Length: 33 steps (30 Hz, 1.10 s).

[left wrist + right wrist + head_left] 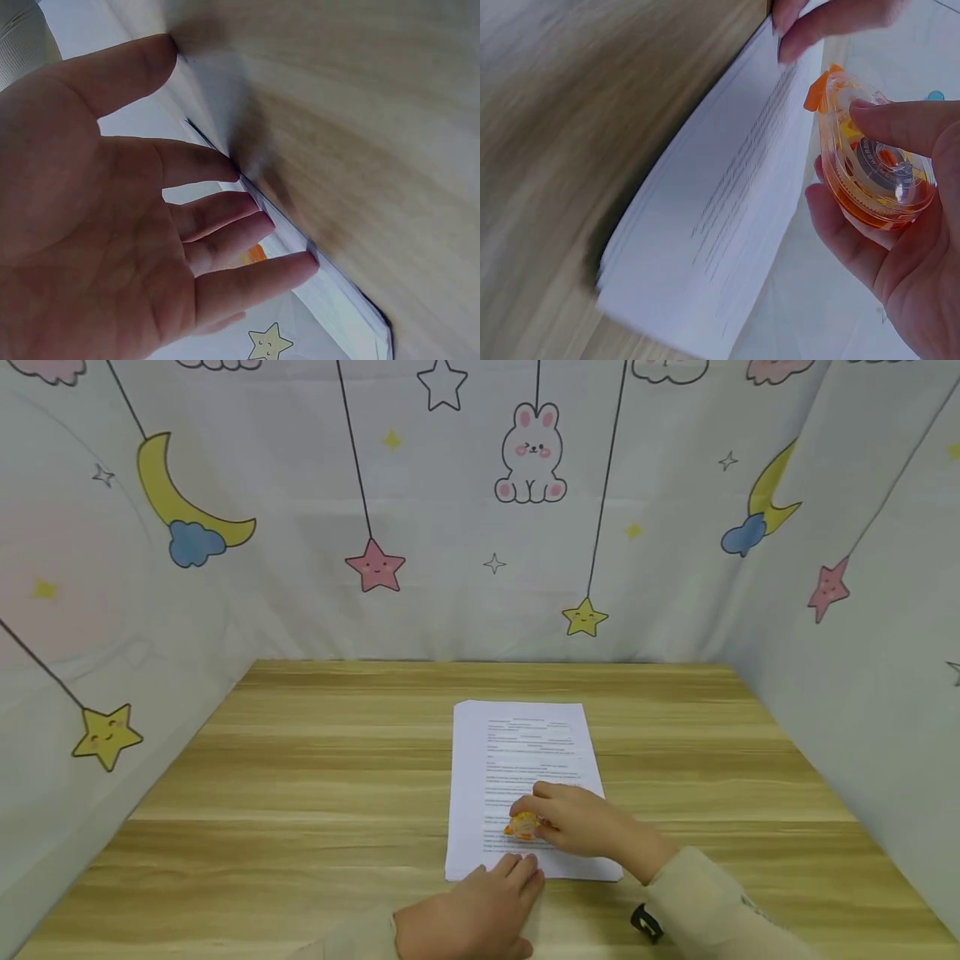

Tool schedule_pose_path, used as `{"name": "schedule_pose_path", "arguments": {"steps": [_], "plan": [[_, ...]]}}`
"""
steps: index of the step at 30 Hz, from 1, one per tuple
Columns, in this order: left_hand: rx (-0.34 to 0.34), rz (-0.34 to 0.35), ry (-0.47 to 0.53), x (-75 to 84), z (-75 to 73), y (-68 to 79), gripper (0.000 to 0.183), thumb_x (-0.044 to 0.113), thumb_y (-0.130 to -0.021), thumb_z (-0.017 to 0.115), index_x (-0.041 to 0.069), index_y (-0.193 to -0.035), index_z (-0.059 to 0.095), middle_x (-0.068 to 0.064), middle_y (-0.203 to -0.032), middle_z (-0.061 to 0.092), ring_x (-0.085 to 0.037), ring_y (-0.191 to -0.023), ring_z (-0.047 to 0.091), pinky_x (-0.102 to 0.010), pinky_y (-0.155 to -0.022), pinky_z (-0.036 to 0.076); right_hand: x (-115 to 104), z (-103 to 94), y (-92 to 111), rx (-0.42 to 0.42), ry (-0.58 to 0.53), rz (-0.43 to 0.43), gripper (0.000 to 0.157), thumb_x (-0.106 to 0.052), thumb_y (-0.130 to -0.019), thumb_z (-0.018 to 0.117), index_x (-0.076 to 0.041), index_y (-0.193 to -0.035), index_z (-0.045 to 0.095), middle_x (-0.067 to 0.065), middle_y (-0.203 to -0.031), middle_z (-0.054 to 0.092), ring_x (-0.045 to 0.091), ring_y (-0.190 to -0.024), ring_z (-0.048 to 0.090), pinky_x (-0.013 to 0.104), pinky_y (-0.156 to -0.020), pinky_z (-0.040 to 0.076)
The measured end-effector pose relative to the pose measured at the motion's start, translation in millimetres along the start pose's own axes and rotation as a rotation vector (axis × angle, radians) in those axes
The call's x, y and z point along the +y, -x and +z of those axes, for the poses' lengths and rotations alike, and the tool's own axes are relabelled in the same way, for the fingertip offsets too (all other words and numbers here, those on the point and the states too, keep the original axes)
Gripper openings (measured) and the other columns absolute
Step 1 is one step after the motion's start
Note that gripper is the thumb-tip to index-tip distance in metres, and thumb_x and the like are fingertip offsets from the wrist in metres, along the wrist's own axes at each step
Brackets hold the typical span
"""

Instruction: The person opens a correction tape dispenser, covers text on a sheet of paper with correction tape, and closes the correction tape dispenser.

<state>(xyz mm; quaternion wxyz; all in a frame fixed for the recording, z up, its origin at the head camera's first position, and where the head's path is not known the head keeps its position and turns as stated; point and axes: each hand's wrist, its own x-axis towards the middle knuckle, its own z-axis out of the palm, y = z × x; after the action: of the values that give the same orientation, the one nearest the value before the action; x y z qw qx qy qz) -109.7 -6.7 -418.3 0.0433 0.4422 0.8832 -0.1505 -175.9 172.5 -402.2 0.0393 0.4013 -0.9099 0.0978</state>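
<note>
A stack of printed paper (pixel 468 793) lies on the wooden table, its top sheet covered in lines of text. Over the lower part of the text, my right hand (pixel 573 818) holds a correction tape (pixel 522 827), a clear and orange dispenser. In the right wrist view, thumb and fingers pinch the correction tape (pixel 885 165) from both sides, and its orange tip (pixel 819 90) points toward the page. My left hand (pixel 487 902) has its fingertips at the stack's near edge. The left wrist view shows those fingers (pixel 255 285) spread and fairly straight, touching the paper edge.
The wooden table (pixel 315 777) extends around the stack on all sides. White curtains with cartoon stars, moons and a rabbit (pixel 532 452) enclose the back and both sides. A small black object (pixel 647 923) shows beside the right sleeve (pixel 712 902).
</note>
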Motion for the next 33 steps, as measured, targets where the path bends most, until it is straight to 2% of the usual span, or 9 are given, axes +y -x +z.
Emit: {"name": "schedule_pose_path", "arguments": {"steps": [4, 10, 17, 23, 33], "plan": [[0.038, 0.029, -0.014, -1.0, -0.1, 0.5, 0.075, 0.063, -0.081, 0.054, 0.017, -0.138, 0.040, 0.002, -0.140, 0.037, -0.013, -0.125, 0.039, -0.029, -0.080, 0.053, -4, 7.3, -10, 0.000, 0.001, -0.032, 0.025, -0.013, -0.085, 0.063, -0.021, -0.109, 0.061, -0.007, -0.079, 0.049, 0.002, -0.062, 0.037, 0.014, -0.059, 0.037], [0.080, 0.016, -0.043, 1.0, 0.6, 0.8, 0.071, 0.063, -0.080, 0.054, 0.017, -0.134, 0.045, 0.003, -0.132, 0.042, -0.011, -0.123, 0.040, -0.027, -0.077, 0.053, -9, 14.7, -19, 0.041, 0.041, -0.068, 0.019, -0.031, -0.088, 0.061, -0.023, -0.104, 0.064, -0.009, -0.077, 0.048, 0.002, -0.060, 0.036, 0.014, -0.057, 0.037], [0.069, 0.007, -0.036, 1.1, 2.6, 1.1, 0.072, 0.064, -0.079, 0.055, 0.018, -0.134, 0.044, 0.004, -0.133, 0.041, -0.012, -0.122, 0.039, -0.028, -0.078, 0.053, -17, 14.1, -23, -0.007, 0.085, -0.032, 0.016, -0.029, -0.087, 0.062, -0.025, -0.103, 0.064, -0.007, -0.078, 0.048, 0.003, -0.057, 0.037, 0.016, -0.055, 0.038], [0.040, 0.011, -0.032, -0.2, 2.8, 1.6, 0.075, 0.065, -0.079, 0.053, 0.017, -0.136, 0.042, 0.002, -0.137, 0.039, -0.013, -0.124, 0.039, -0.028, -0.080, 0.053, -24, 14.0, -27, -0.039, 0.114, -0.036, 0.014, -0.036, -0.090, 0.056, -0.026, -0.096, 0.063, -0.005, -0.077, 0.047, 0.005, -0.049, 0.034, 0.017, -0.048, 0.035], [0.073, -0.006, -0.032, -0.5, 3.8, 2.6, 0.075, 0.066, -0.078, 0.055, 0.018, -0.135, 0.044, 0.005, -0.134, 0.041, -0.011, -0.121, 0.039, -0.026, -0.077, 0.052, -25, 12.2, -25, -0.061, 0.156, -0.043, 0.013, -0.036, -0.089, 0.057, -0.023, -0.089, 0.058, -0.004, -0.075, 0.044, 0.004, -0.049, 0.033, 0.017, -0.046, 0.033]]}}
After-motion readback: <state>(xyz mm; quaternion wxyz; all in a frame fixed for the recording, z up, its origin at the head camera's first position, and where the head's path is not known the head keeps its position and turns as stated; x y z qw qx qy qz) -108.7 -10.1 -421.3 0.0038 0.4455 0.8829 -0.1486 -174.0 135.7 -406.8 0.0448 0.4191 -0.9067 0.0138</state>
